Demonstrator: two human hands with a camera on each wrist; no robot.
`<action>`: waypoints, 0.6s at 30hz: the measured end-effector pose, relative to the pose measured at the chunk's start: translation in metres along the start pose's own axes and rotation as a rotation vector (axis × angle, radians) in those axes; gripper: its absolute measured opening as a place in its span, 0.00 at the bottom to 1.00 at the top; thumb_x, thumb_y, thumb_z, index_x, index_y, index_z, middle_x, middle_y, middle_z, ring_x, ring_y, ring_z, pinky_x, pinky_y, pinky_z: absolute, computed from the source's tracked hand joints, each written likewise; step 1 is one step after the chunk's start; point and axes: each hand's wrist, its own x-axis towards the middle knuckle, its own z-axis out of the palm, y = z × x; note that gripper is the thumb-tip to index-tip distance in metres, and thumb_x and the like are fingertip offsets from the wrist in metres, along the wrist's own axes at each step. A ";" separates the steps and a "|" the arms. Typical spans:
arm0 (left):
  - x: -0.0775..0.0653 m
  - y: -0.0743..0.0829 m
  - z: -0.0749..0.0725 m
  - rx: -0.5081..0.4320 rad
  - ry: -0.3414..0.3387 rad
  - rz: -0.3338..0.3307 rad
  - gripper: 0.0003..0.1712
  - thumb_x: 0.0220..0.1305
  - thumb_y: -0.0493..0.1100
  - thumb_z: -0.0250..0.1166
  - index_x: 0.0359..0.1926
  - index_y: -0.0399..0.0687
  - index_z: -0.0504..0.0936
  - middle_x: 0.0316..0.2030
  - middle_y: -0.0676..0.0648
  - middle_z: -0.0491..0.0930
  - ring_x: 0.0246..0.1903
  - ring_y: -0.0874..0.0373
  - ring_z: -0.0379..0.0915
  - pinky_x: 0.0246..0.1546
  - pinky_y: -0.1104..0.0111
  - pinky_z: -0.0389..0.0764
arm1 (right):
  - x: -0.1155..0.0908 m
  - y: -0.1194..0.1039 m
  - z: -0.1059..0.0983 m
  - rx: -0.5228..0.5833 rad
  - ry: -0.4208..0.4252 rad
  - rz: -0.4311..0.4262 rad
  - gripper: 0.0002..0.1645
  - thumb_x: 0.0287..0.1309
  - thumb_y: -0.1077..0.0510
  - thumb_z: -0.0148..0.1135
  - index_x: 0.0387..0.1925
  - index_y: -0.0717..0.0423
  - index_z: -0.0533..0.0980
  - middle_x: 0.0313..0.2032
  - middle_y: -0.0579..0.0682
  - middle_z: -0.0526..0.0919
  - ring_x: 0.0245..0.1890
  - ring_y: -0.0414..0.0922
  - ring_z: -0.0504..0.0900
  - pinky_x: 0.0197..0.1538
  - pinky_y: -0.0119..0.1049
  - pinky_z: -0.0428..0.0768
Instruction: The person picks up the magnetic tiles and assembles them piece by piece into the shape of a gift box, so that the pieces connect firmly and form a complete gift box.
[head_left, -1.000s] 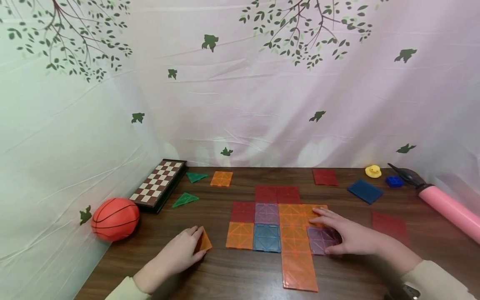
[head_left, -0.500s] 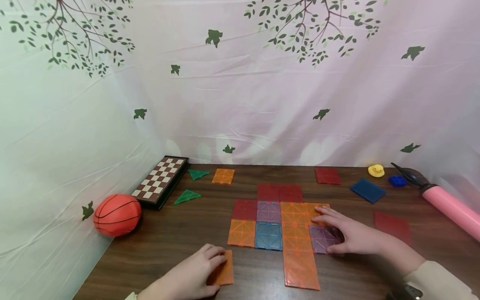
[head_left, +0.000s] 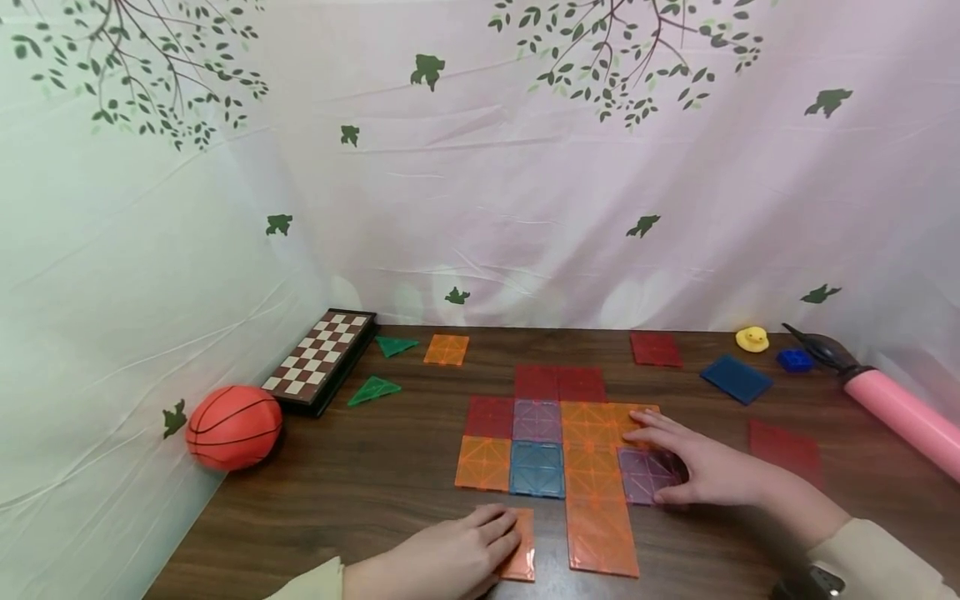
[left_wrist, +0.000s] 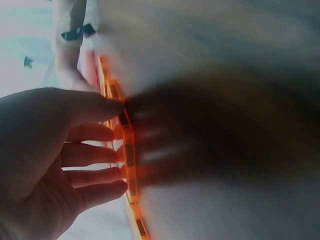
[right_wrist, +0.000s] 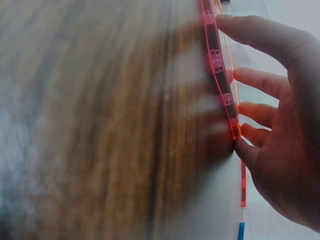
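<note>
In the head view my left hand (head_left: 450,554) grips a square orange magnetic tile (head_left: 522,546) low over the table, left of the flat layout's orange column (head_left: 602,537). The left wrist view shows that thumb and the fingers at the edges of the orange tile (left_wrist: 130,162). My right hand (head_left: 708,467) rests on the layout's right side, its fingers on an orange tile (head_left: 621,414) and its thumb at the near edge of a purple tile (head_left: 645,477). Red tiles (head_left: 536,382), a second purple tile (head_left: 537,421) and a blue tile (head_left: 537,469) adjoin the column.
Left stand a red basketball-patterned ball (head_left: 234,427) and a chessboard (head_left: 318,360). Loose green triangles (head_left: 375,389) and an orange tile (head_left: 447,350) lie behind. To the right are a blue tile (head_left: 737,379), red tiles (head_left: 656,348), a rubber duck (head_left: 752,339) and a pink pump (head_left: 903,417).
My left hand has carried the orange tile rightward and nearer to me, bringing it close to the orange column. The right hand stays in place on the layout.
</note>
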 end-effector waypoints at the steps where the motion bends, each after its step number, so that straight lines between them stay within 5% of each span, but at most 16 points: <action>1: 0.004 0.001 0.000 0.018 0.006 0.008 0.23 0.78 0.49 0.57 0.66 0.42 0.77 0.63 0.46 0.77 0.63 0.55 0.72 0.56 0.73 0.75 | 0.000 0.000 0.000 -0.001 0.000 -0.001 0.43 0.56 0.39 0.74 0.71 0.44 0.70 0.76 0.64 0.56 0.72 0.76 0.48 0.60 0.78 0.60; 13: 0.038 0.009 0.003 0.218 0.059 0.045 0.19 0.78 0.43 0.55 0.64 0.44 0.80 0.60 0.46 0.79 0.61 0.55 0.73 0.59 0.74 0.73 | 0.000 -0.001 0.000 -0.001 0.004 -0.003 0.43 0.56 0.40 0.74 0.71 0.45 0.71 0.76 0.64 0.57 0.72 0.76 0.49 0.60 0.78 0.60; 18: 0.044 0.006 0.001 0.149 0.058 0.011 0.20 0.76 0.48 0.59 0.62 0.46 0.80 0.58 0.48 0.79 0.58 0.58 0.74 0.57 0.75 0.74 | 0.000 -0.002 0.000 -0.001 0.002 -0.003 0.43 0.56 0.40 0.74 0.70 0.45 0.71 0.76 0.65 0.57 0.72 0.76 0.49 0.60 0.78 0.60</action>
